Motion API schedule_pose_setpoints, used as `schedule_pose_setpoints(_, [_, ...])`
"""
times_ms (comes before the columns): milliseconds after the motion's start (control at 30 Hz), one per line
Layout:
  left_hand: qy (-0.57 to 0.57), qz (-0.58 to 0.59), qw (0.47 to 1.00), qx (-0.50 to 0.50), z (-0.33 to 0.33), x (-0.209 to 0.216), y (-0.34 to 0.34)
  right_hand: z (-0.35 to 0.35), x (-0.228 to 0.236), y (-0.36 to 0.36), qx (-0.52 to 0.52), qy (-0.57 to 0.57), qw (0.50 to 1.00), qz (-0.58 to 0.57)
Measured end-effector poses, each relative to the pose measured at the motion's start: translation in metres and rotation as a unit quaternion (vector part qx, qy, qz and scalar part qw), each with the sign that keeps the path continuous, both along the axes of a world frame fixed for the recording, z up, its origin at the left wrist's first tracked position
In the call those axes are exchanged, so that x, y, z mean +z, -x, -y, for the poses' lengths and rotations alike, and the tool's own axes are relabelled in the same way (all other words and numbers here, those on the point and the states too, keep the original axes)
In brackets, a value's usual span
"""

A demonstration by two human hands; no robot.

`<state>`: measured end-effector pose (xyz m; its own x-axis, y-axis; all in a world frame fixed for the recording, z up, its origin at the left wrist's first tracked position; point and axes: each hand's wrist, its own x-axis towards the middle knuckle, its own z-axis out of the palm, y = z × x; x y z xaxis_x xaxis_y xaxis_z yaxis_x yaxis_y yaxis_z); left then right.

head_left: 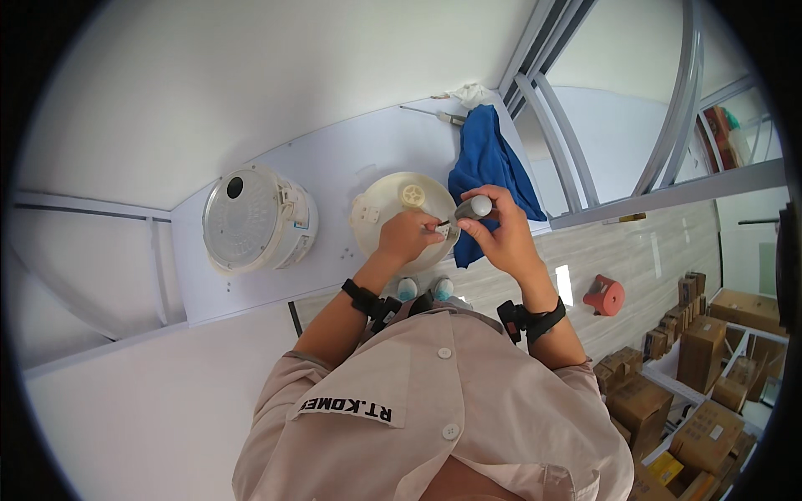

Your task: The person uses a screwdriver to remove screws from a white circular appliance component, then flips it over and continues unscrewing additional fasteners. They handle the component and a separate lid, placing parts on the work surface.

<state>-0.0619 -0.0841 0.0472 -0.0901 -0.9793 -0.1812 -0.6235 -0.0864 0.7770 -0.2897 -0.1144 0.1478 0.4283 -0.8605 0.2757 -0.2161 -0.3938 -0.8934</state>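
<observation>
My right hand grips the grey handle of a screwdriver, its dark shaft pointing left toward my other hand. My left hand is closed in a pinch by the screwdriver's tip; what its fingers hold, if anything, is too small to make out. Beneath both hands lies a round cream-white lid, with a small ribbed round cap on it. Next to the pinching fingers a small pale bracket shows at the lid's right side, partly covered.
A white rice cooker with a silvery top stands left on the white table. Several small screws lie between it and the lid. A blue cloth, another screwdriver and crumpled white material are at the right end.
</observation>
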Motion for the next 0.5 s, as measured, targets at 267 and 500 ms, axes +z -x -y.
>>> schedule_pose_setpoints(267, [0.006,0.017,1.000,-0.006,0.000,0.000,0.000,0.005,0.010,-0.005,-0.073,0.099,0.985,-0.117])
schedule_pose_setpoints(500, [0.027,0.011,1.000,-0.010,0.002,-0.006,-0.001,0.007,0.015,-0.022,-0.063,0.145,0.981,-0.114])
